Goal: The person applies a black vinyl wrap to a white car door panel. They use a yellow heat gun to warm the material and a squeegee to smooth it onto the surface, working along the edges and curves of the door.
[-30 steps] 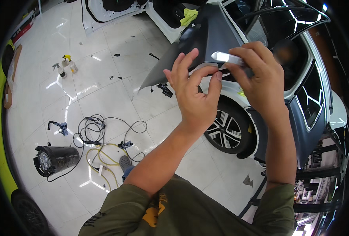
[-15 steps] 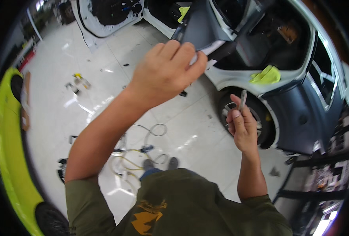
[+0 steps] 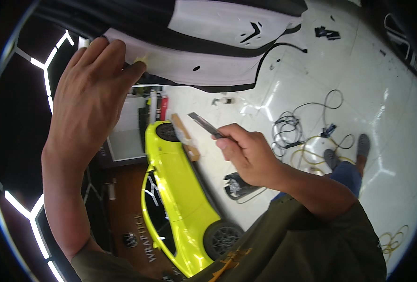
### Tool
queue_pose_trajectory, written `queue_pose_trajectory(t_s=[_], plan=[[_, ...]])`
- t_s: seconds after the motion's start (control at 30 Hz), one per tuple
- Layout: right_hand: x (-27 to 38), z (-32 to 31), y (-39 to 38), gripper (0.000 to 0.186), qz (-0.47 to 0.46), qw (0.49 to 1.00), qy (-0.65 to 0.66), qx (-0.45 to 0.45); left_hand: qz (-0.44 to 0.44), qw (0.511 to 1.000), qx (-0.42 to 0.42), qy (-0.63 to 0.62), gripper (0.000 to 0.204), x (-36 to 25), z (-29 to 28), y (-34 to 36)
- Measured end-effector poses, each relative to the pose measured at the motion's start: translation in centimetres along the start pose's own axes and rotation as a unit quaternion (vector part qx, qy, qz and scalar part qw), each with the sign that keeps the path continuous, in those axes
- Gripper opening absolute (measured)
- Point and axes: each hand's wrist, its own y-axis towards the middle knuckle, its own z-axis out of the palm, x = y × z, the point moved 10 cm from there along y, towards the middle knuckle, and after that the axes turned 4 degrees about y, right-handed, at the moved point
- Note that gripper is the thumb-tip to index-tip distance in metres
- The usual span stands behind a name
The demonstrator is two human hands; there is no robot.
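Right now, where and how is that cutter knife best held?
The cutter knife is probably best held by its rear part, coming from the picture's lower right, where the right hand grips it. It is slim, and its pointed tip faces up and left, away from that hand.

Bright overall. White angular tube lights (image 3: 48, 85) blown out at 8 and 10 o'clock; streaky glare on glossy white tile floor (image 3: 387, 136), 2 to 4. Bare left hand (image 3: 86, 101), 10 o'clock, shaded. Slight softness. Fisheye bends edges; rim vignettes black.
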Motion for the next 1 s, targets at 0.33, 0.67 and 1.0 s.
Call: queue_pose_trajectory(t_s=[0.33, 0.67, 1.0], plan=[[-1.7, 3.9, 3.5, 0.014, 0.03, 0.981, 0.179, -0.074, 0.083, 0.993, 0.052, 0.065, 0.011, -1.2, 0.5, 1.2], [0.5, 9.0, 5.4, 0.017, 0.046, 0.923, 0.383, -0.008, 0.046, 0.992, 0.088, 0.082, 0.011, -0.4, 1.4, 1.2], [0.9, 10.0, 6.9, 0.023, 0.024, 0.919, 0.393, 0.018, 0.059, 0.988, 0.09, 0.111, 0.008, 1.0, 1.9, 0.4]])
